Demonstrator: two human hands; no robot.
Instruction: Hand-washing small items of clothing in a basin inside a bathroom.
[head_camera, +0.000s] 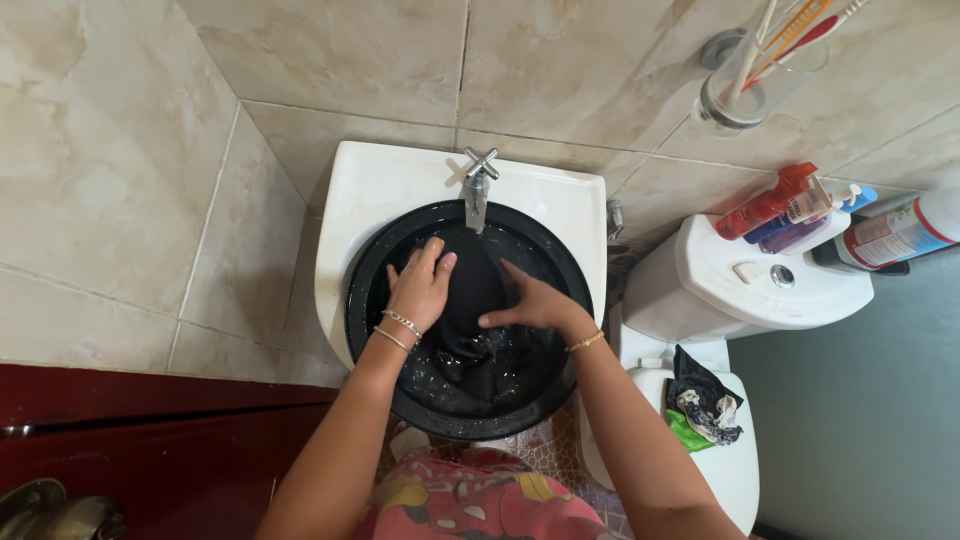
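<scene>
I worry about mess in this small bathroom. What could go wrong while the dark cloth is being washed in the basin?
The black basin overhangs the white sink at the front, so water may slop onto the floor as the left hand and right hand press the dark cloth. It could also tip forward.

A single head-worn camera supplied the only view, so no second view shared any part of the scene. It looked almost straight down from above the person's chest, tilted slightly forward toward the tiled wall that filled the upper frame. The white washbasin (372, 190) with its black bowl (372, 262) sat at frame centre, near, with both forearms entering from the bottom edge. The toilet cistern (760, 285) lay at the right, a red door (150, 450) at lower left, and a toothbrush holder (745, 85) at upper right.
</scene>
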